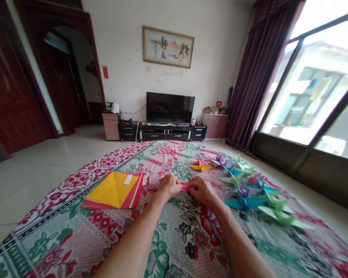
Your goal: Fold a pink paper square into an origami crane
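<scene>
A small folded piece of pink paper (185, 187) is held between my two hands, just above the patterned tablecloth. My left hand (170, 185) pinches its left end, fingers closed. At the other end, the fingers of my right hand (201, 189) are closed on the same paper. Most of the paper is hidden behind my fingers. Left of my hands lies a stack of square coloured paper (113, 190), a yellow sheet on top and red ones beneath. Beyond my right hand sits an orange paper crane (200, 166).
Several paper cranes in blue (246, 202), green (281, 210) and purple crowd the table's right side. The round table wears a floral tablecloth (84, 231). Farther back are a television (170, 108) on a low cabinet, a purple curtain (243, 85) and a window.
</scene>
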A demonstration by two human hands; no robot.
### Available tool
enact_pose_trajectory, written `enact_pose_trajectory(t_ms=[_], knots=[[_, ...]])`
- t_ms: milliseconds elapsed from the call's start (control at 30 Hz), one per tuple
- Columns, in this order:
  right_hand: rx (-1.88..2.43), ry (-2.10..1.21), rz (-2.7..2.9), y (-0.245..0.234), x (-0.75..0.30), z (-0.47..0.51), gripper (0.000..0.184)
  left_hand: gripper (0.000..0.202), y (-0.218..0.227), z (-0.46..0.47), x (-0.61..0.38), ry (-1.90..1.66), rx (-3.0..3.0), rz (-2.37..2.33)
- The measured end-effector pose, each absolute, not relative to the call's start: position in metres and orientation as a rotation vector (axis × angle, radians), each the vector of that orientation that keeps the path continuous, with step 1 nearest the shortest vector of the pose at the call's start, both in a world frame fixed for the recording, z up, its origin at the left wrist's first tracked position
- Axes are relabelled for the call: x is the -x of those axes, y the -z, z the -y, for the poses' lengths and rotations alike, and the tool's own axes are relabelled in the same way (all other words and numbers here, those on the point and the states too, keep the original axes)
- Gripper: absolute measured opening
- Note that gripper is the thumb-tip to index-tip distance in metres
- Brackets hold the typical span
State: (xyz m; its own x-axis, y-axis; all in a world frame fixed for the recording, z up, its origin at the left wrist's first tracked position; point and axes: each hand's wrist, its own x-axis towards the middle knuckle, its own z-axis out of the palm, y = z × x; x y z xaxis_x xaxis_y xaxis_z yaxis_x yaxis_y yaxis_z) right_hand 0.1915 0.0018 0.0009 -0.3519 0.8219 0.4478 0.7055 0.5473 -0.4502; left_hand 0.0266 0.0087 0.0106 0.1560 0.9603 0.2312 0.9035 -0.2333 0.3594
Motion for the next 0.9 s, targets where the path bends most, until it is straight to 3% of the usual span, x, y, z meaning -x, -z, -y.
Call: enact_pose_trajectory(t_ms=[367, 533, 900], knots=[[1.266, -0.514, 2.025, -0.004, -0.205, -0.004, 0.034, 0.022, -0.016, -0.006, -0.030, -0.561, -2.231, -1.908], [1.296, -0.422, 2.089, -0.002, -0.204, -0.006, 0.037, 0.022, -0.011, -0.009, -0.030, -0.599, -2.281, -1.895], [1.371, -0.303, 2.105, -0.010, -0.198, 0.002, 0.022, 0.022, -0.009, -0.010, -0.031, -0.608, -2.272, -1.902]])
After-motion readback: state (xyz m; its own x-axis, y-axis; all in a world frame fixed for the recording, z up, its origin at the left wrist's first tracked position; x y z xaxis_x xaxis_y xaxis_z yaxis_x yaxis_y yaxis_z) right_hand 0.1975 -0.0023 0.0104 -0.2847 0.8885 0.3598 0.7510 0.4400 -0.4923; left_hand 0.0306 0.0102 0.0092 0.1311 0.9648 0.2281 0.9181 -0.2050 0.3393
